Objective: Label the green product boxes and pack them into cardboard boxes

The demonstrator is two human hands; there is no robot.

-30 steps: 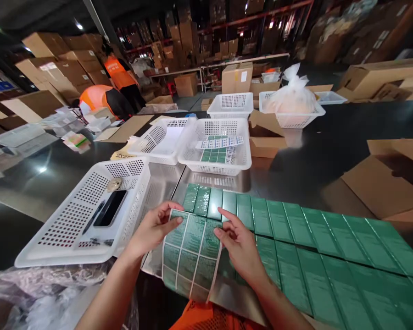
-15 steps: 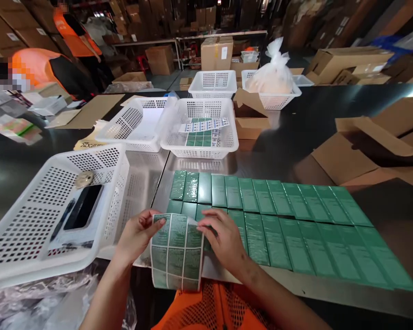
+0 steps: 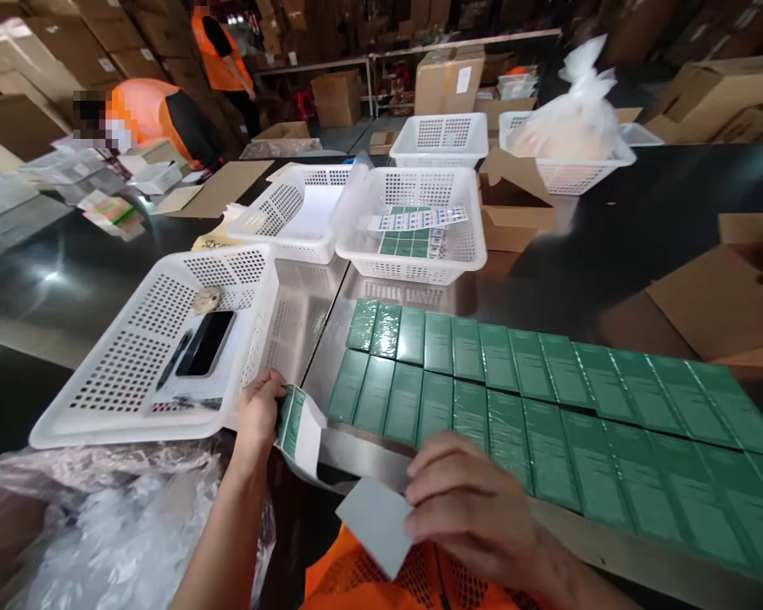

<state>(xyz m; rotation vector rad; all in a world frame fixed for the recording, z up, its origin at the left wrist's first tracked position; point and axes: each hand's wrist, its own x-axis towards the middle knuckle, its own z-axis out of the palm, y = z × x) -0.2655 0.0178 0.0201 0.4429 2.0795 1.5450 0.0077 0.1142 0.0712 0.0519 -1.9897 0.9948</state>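
My left hand (image 3: pixel 262 411) is closed on the edge of a sheet of green stickers (image 3: pixel 291 424); the sheet curls and shows part of its white backing. Between the fingers of my right hand (image 3: pixel 464 500) is a single sticker (image 3: pixel 376 521), its plain grey-white side facing me. The two are apart, and my right hand is slightly blurred. Just beyond my hands, two rows of green boxes (image 3: pixel 437 343) in shiny film lie side by side on the metal table (image 3: pixel 362 453).
Left of me stands a white basket (image 3: pixel 133 313) with a phone (image 3: pixel 207 343), pens and a tape roll (image 3: pixel 207 299). Another basket (image 3: pixel 413 267) holds more sticker sheets. Open cartons (image 3: pixel 725 288) stand right. Clear plastic bags (image 3: pixel 127 525) lie low left. Two people in orange (image 3: pixel 149 110) are beyond.
My right hand has pulled away from the sheet to the right and down, with one sticker in its fingers. The sheet has curled towards the left hand. The view has turned left.
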